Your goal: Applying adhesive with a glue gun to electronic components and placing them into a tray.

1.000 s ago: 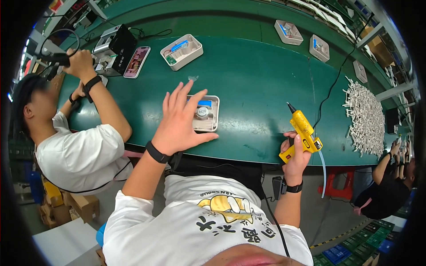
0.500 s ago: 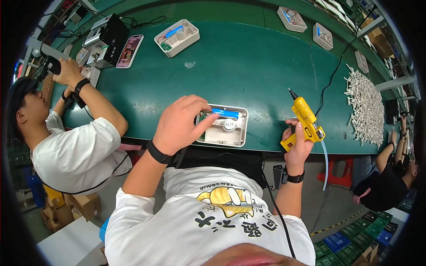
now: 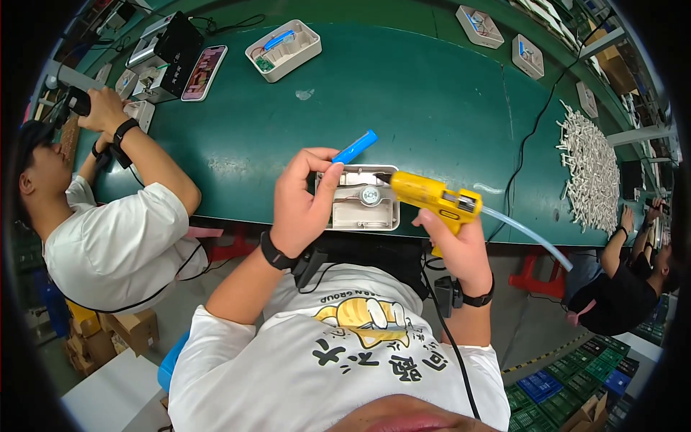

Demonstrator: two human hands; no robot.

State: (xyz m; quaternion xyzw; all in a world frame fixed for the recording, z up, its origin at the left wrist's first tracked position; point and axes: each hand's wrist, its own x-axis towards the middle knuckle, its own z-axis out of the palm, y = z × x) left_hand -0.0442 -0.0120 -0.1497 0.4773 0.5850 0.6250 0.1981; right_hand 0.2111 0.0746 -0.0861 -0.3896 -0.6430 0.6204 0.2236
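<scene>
A long workbench covered in smooth dark green matting (image 3: 446,93) fills the far half of the view. At its right end lies a heap of short white sticks (image 3: 592,167), rough and jumbled. On the far left stand a black box-shaped device (image 3: 175,50) and a flat phone with a pink-toned screen (image 3: 202,72), with an open white plastic tray (image 3: 283,49) to their right.

At the near edge of the bench sits a shallow white rectangular plastic housing (image 3: 360,207), open on top, with a small round metal part inside. The left hand (image 3: 302,201) is curled at the housing's left side, its thumb and fingers pinching a slim blue cylinder (image 3: 355,146) that angles up and to the far right. The right hand (image 3: 455,248) is wrapped tightly around the grip of a yellow plastic glue gun (image 3: 430,196), whose nozzle points left over the housing; a translucent glue stick (image 3: 529,236) trails from its back.
</scene>
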